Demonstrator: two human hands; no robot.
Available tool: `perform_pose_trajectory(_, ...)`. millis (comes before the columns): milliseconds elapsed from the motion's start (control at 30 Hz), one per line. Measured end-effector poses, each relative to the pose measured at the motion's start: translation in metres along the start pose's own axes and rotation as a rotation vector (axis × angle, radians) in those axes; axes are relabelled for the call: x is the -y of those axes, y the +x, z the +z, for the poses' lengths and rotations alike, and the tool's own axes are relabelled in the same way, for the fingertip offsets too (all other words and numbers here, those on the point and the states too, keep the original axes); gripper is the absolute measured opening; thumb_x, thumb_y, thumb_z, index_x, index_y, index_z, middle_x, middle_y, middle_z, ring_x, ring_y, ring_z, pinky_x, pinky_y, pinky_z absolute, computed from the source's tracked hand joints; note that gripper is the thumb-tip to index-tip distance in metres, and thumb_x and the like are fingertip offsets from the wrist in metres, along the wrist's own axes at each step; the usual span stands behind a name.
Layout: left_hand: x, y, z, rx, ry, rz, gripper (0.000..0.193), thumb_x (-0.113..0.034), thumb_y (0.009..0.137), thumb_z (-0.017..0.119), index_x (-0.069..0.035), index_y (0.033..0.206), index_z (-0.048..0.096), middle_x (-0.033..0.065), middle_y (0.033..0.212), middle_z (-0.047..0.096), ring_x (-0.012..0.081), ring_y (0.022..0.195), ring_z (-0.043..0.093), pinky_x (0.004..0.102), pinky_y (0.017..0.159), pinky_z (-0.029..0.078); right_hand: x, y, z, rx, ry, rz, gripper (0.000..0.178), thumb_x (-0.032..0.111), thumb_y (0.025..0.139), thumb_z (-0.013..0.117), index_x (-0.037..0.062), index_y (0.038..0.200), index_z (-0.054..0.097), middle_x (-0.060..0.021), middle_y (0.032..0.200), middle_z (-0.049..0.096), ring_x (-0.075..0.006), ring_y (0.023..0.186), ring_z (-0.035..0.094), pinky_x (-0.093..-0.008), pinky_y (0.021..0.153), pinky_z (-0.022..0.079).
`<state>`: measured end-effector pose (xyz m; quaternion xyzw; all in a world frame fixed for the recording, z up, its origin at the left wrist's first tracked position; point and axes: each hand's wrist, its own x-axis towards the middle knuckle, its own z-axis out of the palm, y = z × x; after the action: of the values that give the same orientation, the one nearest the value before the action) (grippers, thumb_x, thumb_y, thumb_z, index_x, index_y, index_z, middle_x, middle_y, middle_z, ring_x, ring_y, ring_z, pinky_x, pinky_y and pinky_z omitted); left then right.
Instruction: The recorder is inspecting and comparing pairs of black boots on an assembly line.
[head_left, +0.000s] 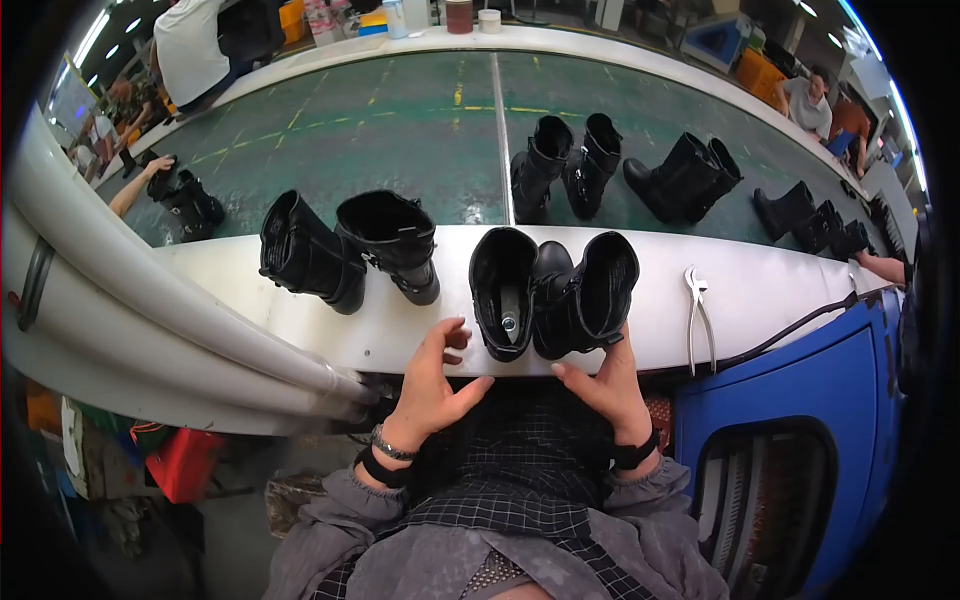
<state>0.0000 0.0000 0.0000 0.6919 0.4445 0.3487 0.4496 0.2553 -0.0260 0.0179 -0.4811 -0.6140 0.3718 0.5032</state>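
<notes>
Boots (590, 300), one pair, black: I saw them at the centre of the frame, standing on the white ledge (770, 290), mouths up. Left hand (435, 380): just beside the pair's left side, fingers spread and curved, holding nothing. Right hand (612, 388): below the right boot, thumb spread from fingers; fingertips partly hidden, contact I could not tell. Pliers (696, 284): ledge, right of centre. Second pair (318, 255): ledge, left of centre. Green surface (370, 140): upper frame, bearing further boots (690, 178). Blue machine (800, 365): lower right.
</notes>
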Motion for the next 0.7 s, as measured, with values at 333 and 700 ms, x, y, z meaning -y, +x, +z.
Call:
perform_pose_trajectory(333,-0.013,0.068,-0.013,0.197,-0.296,0.324,0.096,-0.015,0.062,0.075,0.001,0.145,0.030,0.0127,0.140,0.043,0.0236,0.132,0.040,0.0379,0.109,0.033,0.007,0.041,-0.038,0.212,0.154,0.063,0.103,0.009,0.060,0.078,0.0002,0.148,0.025,-0.0126,0.132,0.050,-0.0221,0.126,0.045,-0.0330,0.108,0.030)
perform_pose_trajectory(700,0.002,0.089,0.025,0.163,-0.234,0.347,0.092,-0.021,0.058,0.087,0.000,0.137,0.043,0.0142,0.130,0.055,0.0246,0.120,0.053,0.0365,0.104,0.040,0.011,0.061,-0.016,0.236,0.271,-0.045,0.089,0.001,0.057,0.076,0.0025,0.139,0.041,-0.0116,0.137,0.049,-0.0210,0.127,0.047,-0.0332,0.108,0.033)
